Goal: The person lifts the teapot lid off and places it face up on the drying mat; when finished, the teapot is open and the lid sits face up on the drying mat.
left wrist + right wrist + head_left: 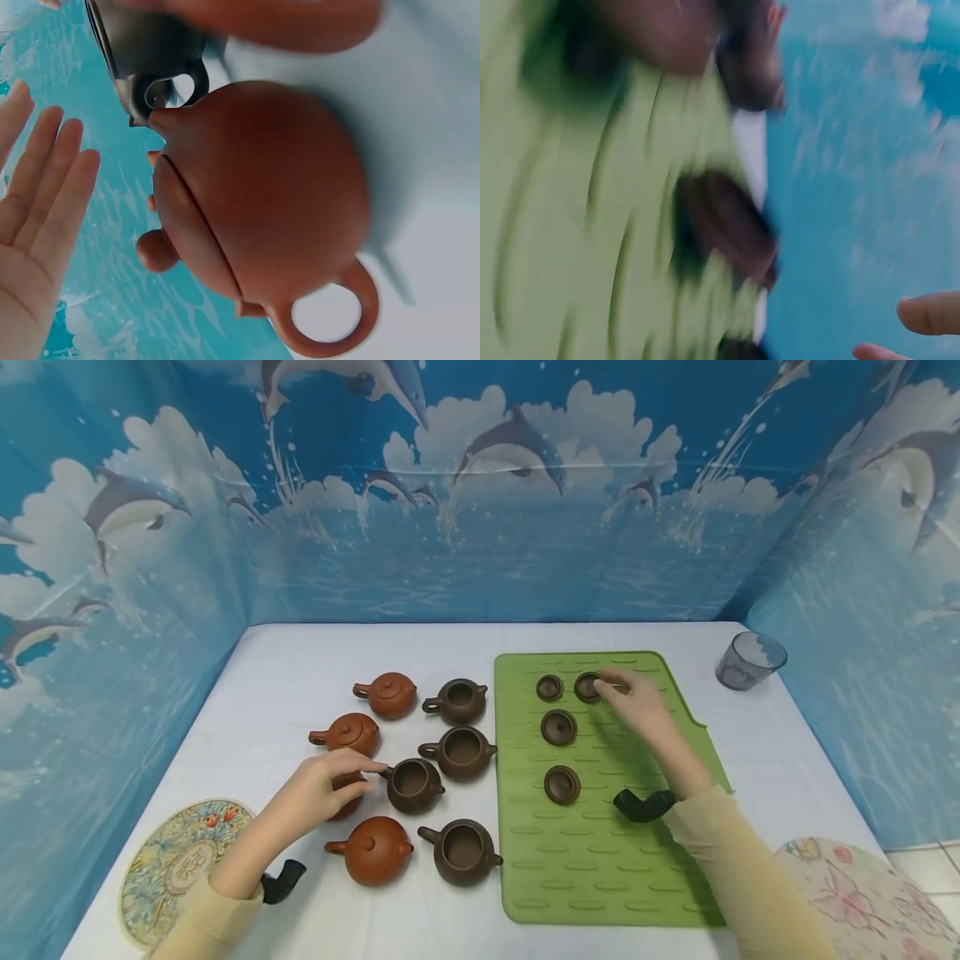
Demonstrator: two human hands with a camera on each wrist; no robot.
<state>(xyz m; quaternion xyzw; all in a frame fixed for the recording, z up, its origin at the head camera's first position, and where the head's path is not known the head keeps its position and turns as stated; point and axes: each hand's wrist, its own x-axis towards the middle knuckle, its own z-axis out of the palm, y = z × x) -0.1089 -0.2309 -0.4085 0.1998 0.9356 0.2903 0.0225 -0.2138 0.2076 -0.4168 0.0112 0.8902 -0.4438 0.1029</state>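
Left hand (333,778), fingers extended, beside dark-brown round open-topped clay teapot (412,785), left of ribbed green mat (600,885), right hand (639,702), fingertips apart, at dark-brown round clay lid (584,687) near mat's far edge, contact indeterminable.

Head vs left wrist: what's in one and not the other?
Head only: the green mat, four dark lids and the glass.

Left wrist only: the palm side of the left hand; head catches its back.

Both: that hand, brown teapots, at least one dark teapot, and the blue curtain.
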